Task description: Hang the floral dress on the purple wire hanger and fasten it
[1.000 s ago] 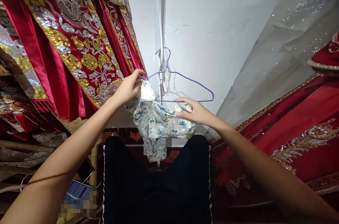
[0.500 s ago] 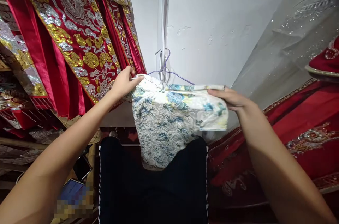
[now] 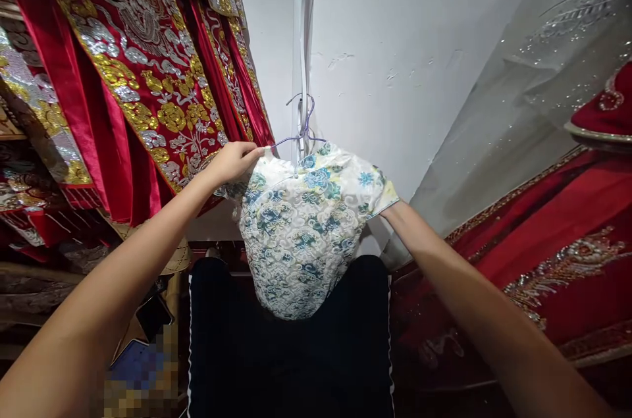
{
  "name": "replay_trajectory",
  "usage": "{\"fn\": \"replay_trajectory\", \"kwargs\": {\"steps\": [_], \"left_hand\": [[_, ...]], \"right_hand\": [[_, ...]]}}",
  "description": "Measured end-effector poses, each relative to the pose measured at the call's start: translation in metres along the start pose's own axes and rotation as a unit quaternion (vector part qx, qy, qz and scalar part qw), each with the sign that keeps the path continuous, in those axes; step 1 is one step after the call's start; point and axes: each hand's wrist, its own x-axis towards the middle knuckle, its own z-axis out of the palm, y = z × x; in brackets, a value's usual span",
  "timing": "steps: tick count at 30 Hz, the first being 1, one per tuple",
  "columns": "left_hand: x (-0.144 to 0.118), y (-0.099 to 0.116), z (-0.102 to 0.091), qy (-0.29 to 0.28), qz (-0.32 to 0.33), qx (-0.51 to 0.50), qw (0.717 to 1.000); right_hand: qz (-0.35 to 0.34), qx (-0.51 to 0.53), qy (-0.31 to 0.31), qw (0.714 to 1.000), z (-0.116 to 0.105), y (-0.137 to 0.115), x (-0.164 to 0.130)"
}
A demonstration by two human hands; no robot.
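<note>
A short-sleeved blouse (image 3: 301, 234), white with blue and pale yellow flowers, hangs in front of me above my dark-clothed lap. Its collar surrounds the neck of a purple wire hanger (image 3: 302, 133), whose right arm goes under the shoulder fabric. My left hand (image 3: 237, 160) pinches the blouse at the left shoulder, by the tip of the hanger's left arm. On the other side, my right forearm (image 3: 429, 240) runs up into the sleeve opening. The sleeve covers my right hand and its fingers.
Red costumes with gold and silver embroidery (image 3: 162, 76) hang at left. A pale pole (image 3: 304, 43) stands against the white wall (image 3: 385, 23). Sheer glittery fabric (image 3: 533, 76) and red beaded cloth (image 3: 567, 240) fill the right side. A phone (image 3: 154, 319) lies low at left.
My right hand has left the outside of the folded sleeve and gone inside it. The right shoulder now lies over the hanger's arm. My left hand keeps its pinch, slightly lower.
</note>
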Motion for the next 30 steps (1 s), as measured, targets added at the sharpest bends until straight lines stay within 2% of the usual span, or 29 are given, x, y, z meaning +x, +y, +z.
{"fn": "replay_trajectory", "kwargs": {"steps": [4,7,12,14,16,18,20,21,23,25,26,27,28,29,30], "left_hand": [[-0.004,-0.004,-0.003,0.009,-0.035,-0.011,0.999],[0.004,0.007,0.001,0.037,-0.014,-0.028,0.999],[0.013,0.032,-0.002,0.125,0.055,-0.011,0.991],[0.01,0.043,-0.008,0.138,0.057,-0.029,0.988],[0.005,0.055,-0.013,0.095,0.045,-0.092,0.99],[0.002,0.067,-0.013,0.006,0.032,-0.18,0.983],[0.0,0.076,-0.008,-0.065,0.01,-0.236,0.97],[-0.002,0.079,-0.005,-0.077,-0.007,-0.241,0.968],[-0.005,0.079,0.001,-0.061,-0.045,-0.216,0.973],[-0.012,0.073,0.004,-0.037,-0.066,-0.188,0.979],[-0.016,0.069,0.004,-0.039,-0.059,-0.183,0.98],[-0.021,0.065,0.003,-0.049,-0.045,-0.184,0.981],[-0.026,0.061,0.001,-0.062,-0.026,-0.188,0.98],[-0.032,0.059,-0.002,-0.078,-0.009,-0.195,0.978],[-0.037,0.057,-0.005,-0.094,0.006,-0.203,0.975]], "right_hand": [[0.096,0.104,-0.037,0.989,-0.033,-0.004,-0.01],[0.113,0.135,-0.052,0.983,-0.039,-0.021,-0.006],[0.073,0.21,0.11,0.969,-0.039,-0.046,-0.004],[0.067,0.223,0.132,0.963,-0.038,-0.055,-0.017],[0.048,0.22,0.116,0.967,-0.03,-0.066,-0.04],[0.04,0.2,0.048,0.978,-0.012,-0.081,-0.067],[0.065,0.155,-0.082,0.982,0.012,-0.099,-0.093],[0.069,0.13,-0.161,0.976,0.024,-0.107,-0.102],[0.031,0.082,-0.314,0.945,0.044,-0.12,-0.113],[-0.045,0.051,-0.447,0.892,0.055,-0.126,-0.113],[-0.079,0.04,-0.495,0.864,0.057,-0.126,-0.109],[-0.101,0.028,-0.521,0.847,0.057,-0.123,-0.104],[-0.111,0.011,-0.52,0.847,0.056,-0.118,-0.097],[-0.113,-0.015,-0.488,0.866,0.055,-0.111,-0.089],[-0.113,-0.05,-0.424,0.897,0.053,-0.101,-0.08]]}}
